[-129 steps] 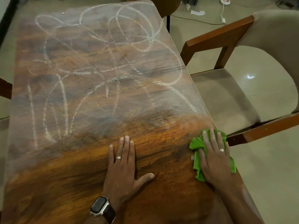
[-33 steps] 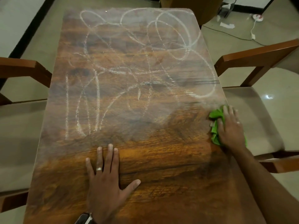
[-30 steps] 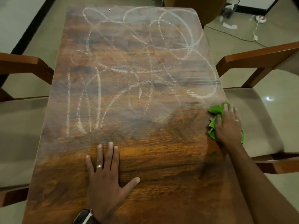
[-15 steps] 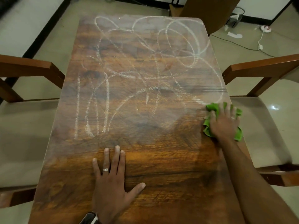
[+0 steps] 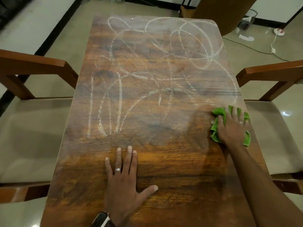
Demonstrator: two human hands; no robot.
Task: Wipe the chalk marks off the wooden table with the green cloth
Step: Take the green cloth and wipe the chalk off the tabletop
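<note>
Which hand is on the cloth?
The right hand, spread flat on the green cloth at the table's right edge. The left hand lies flat on bare wood.

The right hand (image 5: 233,126) lies on the cloth (image 5: 217,114) at the desk's (image 5: 164,161) right edge. The left hand (image 5: 123,181) lies near the front. Chalk marks (image 5: 155,76) lie behind both. A chair (image 5: 32,128) stands on each side.
</note>
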